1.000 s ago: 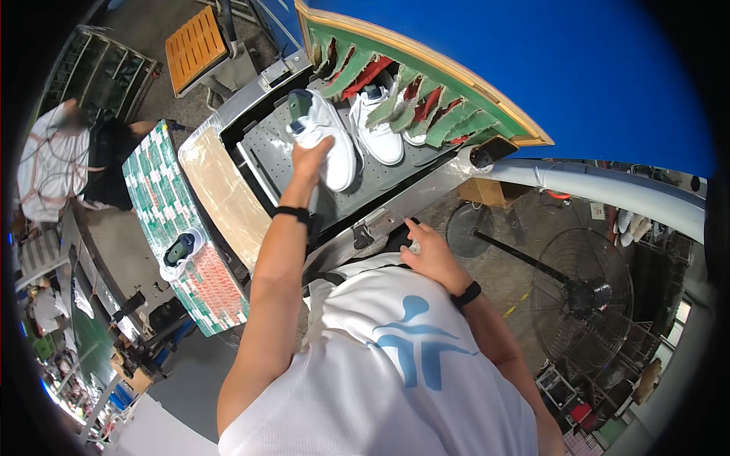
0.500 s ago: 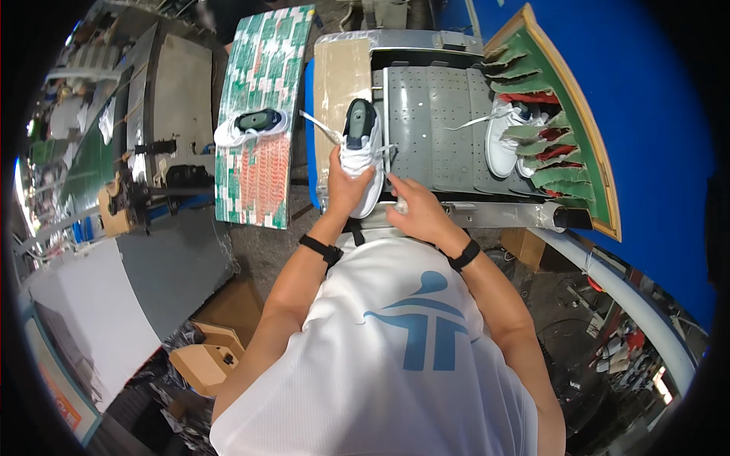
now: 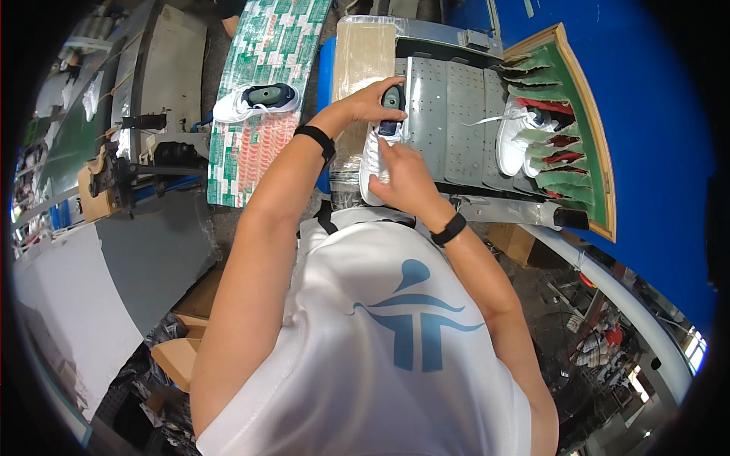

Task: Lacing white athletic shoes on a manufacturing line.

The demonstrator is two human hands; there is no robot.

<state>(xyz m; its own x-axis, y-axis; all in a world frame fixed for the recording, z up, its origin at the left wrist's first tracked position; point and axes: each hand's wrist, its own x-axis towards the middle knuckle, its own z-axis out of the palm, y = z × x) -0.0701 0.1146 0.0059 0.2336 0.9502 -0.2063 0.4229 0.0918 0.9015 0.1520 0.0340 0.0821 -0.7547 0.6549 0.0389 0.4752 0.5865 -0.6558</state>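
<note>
A white sneaker [image 3: 372,163] with a dark shoe last inside is held up in front of my chest, over the near edge of the grey metal conveyor [image 3: 449,121]. My left hand [image 3: 372,99] grips it around the heel and top of the last. My right hand [image 3: 403,171] holds its side near the toe. A second white sneaker [image 3: 515,137] lies further right on the conveyor, by the green and red flaps. A third white sneaker [image 3: 255,102], also with a dark last, rests on the patterned green and red board [image 3: 251,156] at the left.
A brown cardboard sheet [image 3: 361,61] lies beside the conveyor. A machine with black parts and a grey bench [image 3: 144,144] stands to the left. Cardboard boxes [image 3: 182,353] sit low on the floor. A blue wall [image 3: 654,114] fills the right, with a white pipe [image 3: 608,281] below it.
My view has swung left and down. The sneaker went from lying on the conveyor under my left hand to being lifted in both hands close to my chest.
</note>
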